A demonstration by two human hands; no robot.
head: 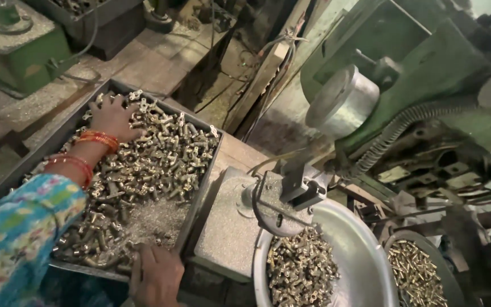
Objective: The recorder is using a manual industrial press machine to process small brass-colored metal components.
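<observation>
Left of centre in the frame, the left hand (113, 117) lies spread, palm down, on brass fittings (154, 165) heaped in a metal tray (197, 190), seemingly gathering some; grabbing a handful comes next. Right hand (155, 277) grips the tray's near rim.

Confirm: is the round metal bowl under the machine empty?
No. The round metal bowl holds a heap of small brass parts on its left side.
</observation>
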